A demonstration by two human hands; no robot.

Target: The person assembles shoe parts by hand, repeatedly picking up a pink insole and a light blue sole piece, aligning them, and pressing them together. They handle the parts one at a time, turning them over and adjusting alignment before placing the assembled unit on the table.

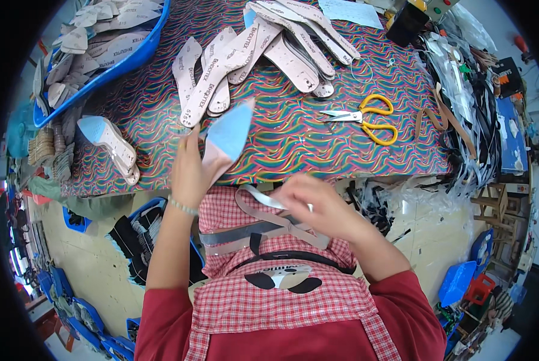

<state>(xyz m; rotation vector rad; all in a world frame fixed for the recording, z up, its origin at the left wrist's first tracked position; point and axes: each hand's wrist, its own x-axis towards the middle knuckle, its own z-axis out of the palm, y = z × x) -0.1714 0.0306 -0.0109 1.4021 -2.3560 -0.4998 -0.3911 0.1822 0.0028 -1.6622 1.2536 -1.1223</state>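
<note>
My left hand (191, 171) is closed on a shoe insole (228, 133), pale pink with a blue pointed front, held tilted above the table's near edge. Over my lap, my right hand (314, 201) has its fingers bent together at a narrow whitish strip (263, 197). That strip loops down over my red checked apron (275, 295), where more grey and pale bands (233, 236) lie crosswise. Left of my left hand, a small stack of insoles (114, 147) rests on the table, its top one blue-tipped. Yellow-handled scissors (366, 119) lie to the right with their blades apart.
A wavy-patterned cloth covers the table (281, 144). Loose insoles (221, 69) are heaped at its far middle. A blue basin (125, 60) of insoles stands far left. Dark strips (462, 108) hang at the right edge. A dark machine part (408, 24) is at the back right.
</note>
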